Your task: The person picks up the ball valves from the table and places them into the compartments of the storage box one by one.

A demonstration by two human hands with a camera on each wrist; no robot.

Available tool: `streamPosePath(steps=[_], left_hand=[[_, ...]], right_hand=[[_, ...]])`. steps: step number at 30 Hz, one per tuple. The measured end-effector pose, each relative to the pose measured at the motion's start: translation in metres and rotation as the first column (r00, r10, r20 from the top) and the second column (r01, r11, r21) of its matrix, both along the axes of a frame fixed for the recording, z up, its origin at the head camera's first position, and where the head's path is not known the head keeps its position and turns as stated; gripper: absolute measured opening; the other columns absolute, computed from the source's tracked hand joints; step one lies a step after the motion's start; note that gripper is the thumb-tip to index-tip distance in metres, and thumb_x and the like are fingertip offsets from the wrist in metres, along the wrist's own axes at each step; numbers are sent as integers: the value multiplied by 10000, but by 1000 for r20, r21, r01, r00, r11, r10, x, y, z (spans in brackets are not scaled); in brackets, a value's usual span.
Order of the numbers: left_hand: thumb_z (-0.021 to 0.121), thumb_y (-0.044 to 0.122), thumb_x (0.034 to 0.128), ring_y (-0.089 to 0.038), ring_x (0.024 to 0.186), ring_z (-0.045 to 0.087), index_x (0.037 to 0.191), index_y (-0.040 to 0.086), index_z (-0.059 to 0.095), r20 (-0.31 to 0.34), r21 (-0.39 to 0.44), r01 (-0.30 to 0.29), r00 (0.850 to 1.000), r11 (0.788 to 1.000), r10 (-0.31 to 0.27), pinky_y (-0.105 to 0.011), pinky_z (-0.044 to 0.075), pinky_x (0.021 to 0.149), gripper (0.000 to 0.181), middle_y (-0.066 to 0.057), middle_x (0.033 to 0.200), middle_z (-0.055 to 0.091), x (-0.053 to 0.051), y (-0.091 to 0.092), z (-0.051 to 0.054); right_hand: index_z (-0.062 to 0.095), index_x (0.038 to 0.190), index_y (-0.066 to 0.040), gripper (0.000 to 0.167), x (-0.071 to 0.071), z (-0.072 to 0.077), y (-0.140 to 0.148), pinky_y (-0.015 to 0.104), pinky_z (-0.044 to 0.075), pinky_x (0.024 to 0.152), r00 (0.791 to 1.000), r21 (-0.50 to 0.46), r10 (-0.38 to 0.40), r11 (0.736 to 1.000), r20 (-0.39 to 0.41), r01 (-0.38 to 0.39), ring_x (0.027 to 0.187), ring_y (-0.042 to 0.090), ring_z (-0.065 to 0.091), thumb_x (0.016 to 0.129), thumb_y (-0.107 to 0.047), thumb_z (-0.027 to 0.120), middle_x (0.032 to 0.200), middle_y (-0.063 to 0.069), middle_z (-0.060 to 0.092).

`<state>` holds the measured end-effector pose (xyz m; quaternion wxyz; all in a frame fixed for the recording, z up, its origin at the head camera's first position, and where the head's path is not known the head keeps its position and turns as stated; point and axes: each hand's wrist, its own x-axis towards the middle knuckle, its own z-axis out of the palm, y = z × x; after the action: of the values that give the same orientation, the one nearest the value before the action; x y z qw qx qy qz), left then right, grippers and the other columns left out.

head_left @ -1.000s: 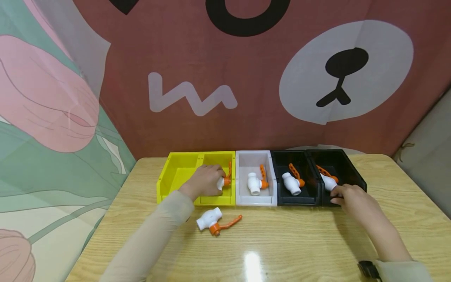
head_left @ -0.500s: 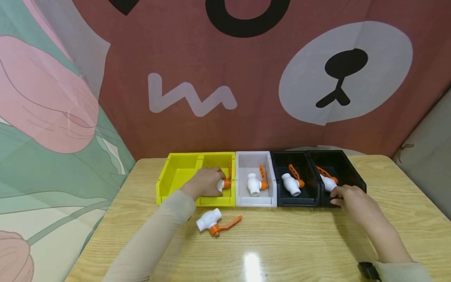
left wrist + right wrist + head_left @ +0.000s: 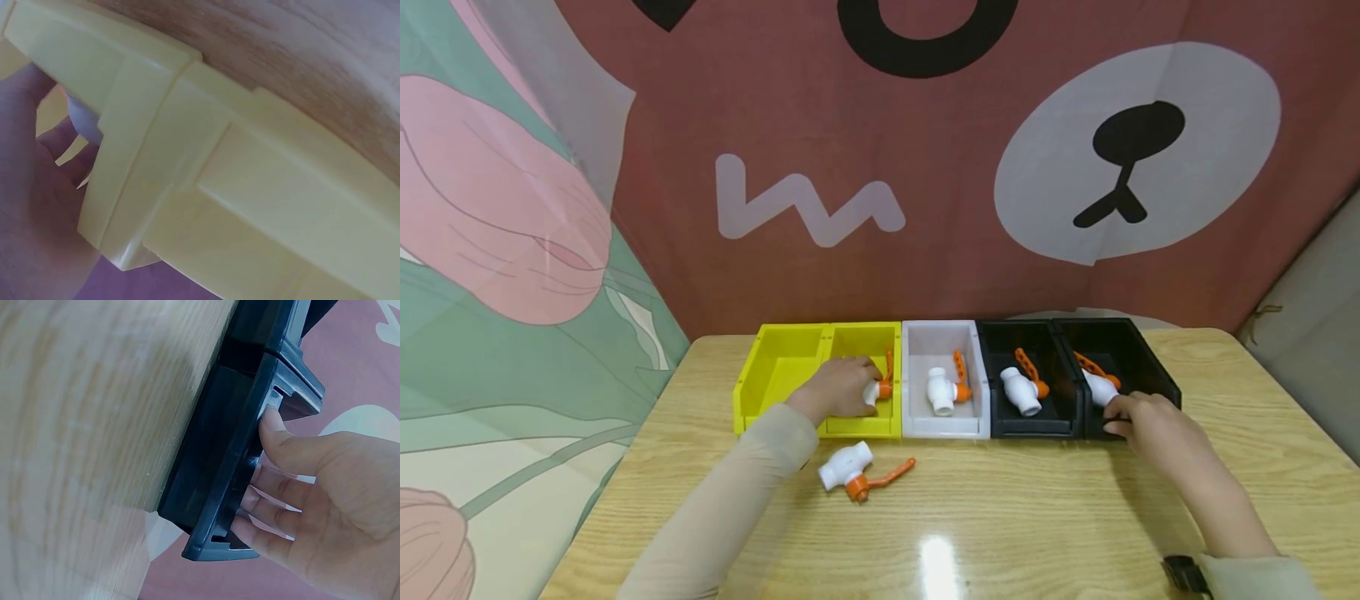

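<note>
My left hand reaches into the second yellow bin and grips a white ball valve with an orange lever. In the left wrist view, the fingers curl behind the bin wall around the valve's white body. At the far right, my right hand pinches the near end of another ball valve in the outer black bin. The right wrist view shows the thumb at the bin's front rim; the other fingertips are partly hidden inside.
The white bin and inner black bin each hold a ball valve. Another ball valve lies on the wooden table before the bins. An outer yellow bin stands leftmost. A printed curtain hangs behind.
Both hands stay at the same bins. The left hand and its valve shift only very slightly; the right hand keeps its place.
</note>
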<state>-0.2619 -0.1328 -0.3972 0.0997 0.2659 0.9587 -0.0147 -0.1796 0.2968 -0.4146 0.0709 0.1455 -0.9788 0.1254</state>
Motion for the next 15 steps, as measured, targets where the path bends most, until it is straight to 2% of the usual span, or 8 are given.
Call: streamPosePath(steps=[11,15], left_hand=[[671,483,914,-291,1359,431,1377,144,579,21,-16,-6,1000,1000,7,-467,305,1148,581,-54,1449,497,2,0,2],[640,465,936,-282,1329,466,1361,169,596,-30,-19,6,1000,1000,-6,-482,353,1114,520,-35,1427,524,3,-1,2]], right_hand=[[702,863,-77,100,1,0,0,508,521,655,1000,-7,8,1000,-12,-8,772,339,590,814,-72,789,814,48,648],[705,865,-77,100,1,0,0,502,525,657,1000,-6,10,1000,-16,-11,768,332,595,813,-72,790,809,40,645]])
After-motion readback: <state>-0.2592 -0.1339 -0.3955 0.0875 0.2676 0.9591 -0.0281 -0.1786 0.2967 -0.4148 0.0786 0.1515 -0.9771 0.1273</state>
